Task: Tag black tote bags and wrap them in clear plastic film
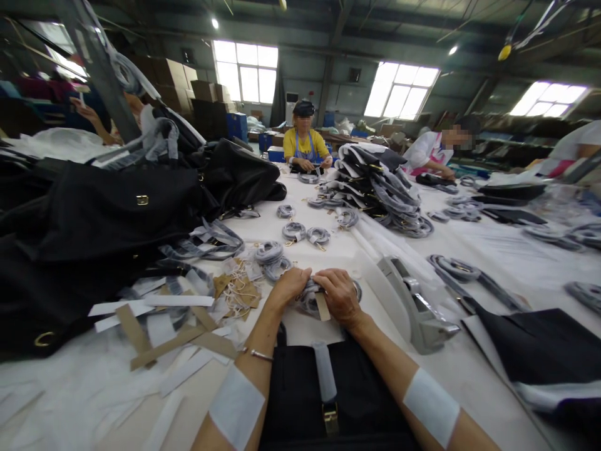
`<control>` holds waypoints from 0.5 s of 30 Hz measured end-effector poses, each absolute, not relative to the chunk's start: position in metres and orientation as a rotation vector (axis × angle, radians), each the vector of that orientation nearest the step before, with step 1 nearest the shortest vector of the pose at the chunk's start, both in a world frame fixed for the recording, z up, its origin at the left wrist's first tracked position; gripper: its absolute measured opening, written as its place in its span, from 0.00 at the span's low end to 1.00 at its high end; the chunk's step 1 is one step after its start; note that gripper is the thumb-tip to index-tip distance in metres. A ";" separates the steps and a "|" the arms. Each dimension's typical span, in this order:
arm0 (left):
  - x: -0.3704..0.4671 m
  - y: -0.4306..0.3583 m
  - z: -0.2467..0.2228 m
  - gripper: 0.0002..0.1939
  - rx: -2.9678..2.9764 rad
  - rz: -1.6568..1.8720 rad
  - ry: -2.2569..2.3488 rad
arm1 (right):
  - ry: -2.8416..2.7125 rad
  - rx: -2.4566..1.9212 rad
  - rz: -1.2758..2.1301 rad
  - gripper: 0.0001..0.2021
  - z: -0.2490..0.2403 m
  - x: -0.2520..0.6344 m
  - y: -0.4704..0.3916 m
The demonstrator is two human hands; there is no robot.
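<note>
Both hands are on a coiled strap [307,300] in clear wrapping, just beyond a black bag [295,388] with a gold buckle. My left hand [292,285] grips the coil's left side with its fingers closed. On the right side, my right hand [339,294] is curled over the same coil, and a tan paper strip [322,307] sticks out beside its fingers. The ends of my fingers are partly hidden behind the hands. Wrapped coils [269,252] lie on the table just past my left hand.
Black bags [107,200] are heaped at left, near paper strips [141,332] and tan tags [239,288]. A grey tape dispenser [416,307] stands at right. Stacked wrapped bags [375,181] lie ahead. A person in yellow [305,144] sits opposite; others work at right.
</note>
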State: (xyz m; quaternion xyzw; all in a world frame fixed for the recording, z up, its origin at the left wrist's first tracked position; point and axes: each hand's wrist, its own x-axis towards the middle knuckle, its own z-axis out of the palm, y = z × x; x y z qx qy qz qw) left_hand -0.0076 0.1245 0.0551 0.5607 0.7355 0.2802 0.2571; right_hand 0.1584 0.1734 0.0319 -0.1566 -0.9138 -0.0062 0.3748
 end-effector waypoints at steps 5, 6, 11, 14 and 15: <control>-0.008 0.123 0.052 0.21 1.493 0.801 1.858 | -2.306 -0.330 -0.037 0.11 0.033 0.160 0.171; -0.008 0.123 0.052 0.21 1.487 0.808 1.844 | -2.311 -0.331 -0.030 0.11 0.032 0.160 0.171; -0.005 0.126 0.051 0.18 1.488 0.848 1.916 | -2.314 -0.368 0.060 0.10 0.029 0.160 0.172; -0.002 0.129 0.049 0.16 1.494 0.832 2.032 | -2.317 -0.295 0.113 0.11 0.028 0.162 0.174; -0.001 0.130 0.048 0.16 1.490 0.820 2.074 | -2.316 -0.254 0.120 0.11 0.028 0.163 0.175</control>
